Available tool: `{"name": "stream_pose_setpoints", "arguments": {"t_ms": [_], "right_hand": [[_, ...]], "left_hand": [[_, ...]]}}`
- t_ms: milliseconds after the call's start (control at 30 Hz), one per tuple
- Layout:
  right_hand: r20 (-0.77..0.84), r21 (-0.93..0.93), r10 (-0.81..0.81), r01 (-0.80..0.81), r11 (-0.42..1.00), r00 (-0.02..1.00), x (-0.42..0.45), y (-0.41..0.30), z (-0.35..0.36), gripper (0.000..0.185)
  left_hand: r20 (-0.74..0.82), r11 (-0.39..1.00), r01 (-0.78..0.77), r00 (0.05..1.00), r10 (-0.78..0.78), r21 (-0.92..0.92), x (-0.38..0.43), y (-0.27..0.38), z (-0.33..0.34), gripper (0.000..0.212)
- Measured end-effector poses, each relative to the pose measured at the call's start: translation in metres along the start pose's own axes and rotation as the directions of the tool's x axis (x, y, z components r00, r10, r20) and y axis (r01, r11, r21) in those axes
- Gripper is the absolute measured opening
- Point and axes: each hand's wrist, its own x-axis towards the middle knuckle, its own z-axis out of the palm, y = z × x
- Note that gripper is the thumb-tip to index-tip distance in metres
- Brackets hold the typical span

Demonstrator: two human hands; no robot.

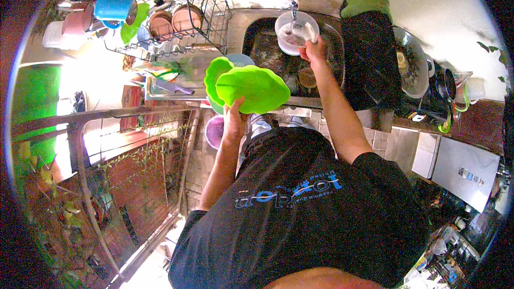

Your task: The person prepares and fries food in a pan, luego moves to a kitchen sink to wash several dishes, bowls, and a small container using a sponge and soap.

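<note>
My right hand (313, 50) grips the rim of a clear plastic tub (287, 42), held under the faucet (294, 10) above the dark sink (343, 60); some liquid shows in the tub. In my left hand (235, 118) are green scalloped plates (255, 90), two of them fanned apart. A bluish-green round dish (241, 60) shows partly behind these plates; whether my left hand holds it too I cannot tell. The plates are left of the tub, over the sink's front left edge.
A wire dish rack (207, 14) with cups stands at the upper left, a blue pitcher (114, 2) beside it. A knife (174, 87) lies on the drainboard. Dark cloth (369, 56) and a large lid (411, 62) are right of the sink. Below left are a purple basin (215, 131) and a metal railing (108, 114).
</note>
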Motion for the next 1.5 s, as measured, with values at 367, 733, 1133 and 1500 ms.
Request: {"name": "stream_pose_setpoints", "arguments": {"t_ms": [367,733,1133,1500], "right_hand": [[-0.057,0.13,-0.006,0.013,0.991,0.998,0.003,0.016,0.008,0.034],[0.002,0.053,-0.083,0.083,0.995,0.997,0.004,0.018,0.013,0.031],[0.034,0.169,0.029,-0.034,0.985,0.999,0.028,0.036,0.019,0.041],[0.202,-0.046,0.029,-0.02,0.999,0.979,-0.028,0.01,-0.011,0.025]], "left_hand": [[0.055,0.931,-0.229,0.973,0.222,0.284,0.014,-0.027,-0.042,0.041],[-0.028,0.997,0.043,0.999,-0.045,-0.07,-0.007,-0.003,-0.011,0.038],[-0.052,1.0,-0.001,0.999,0.0,-0.028,-0.015,0.0,-0.013,0.037],[-0.074,0.995,-0.1,0.992,0.1,0.016,-0.027,0.004,-0.041,0.036]]}}
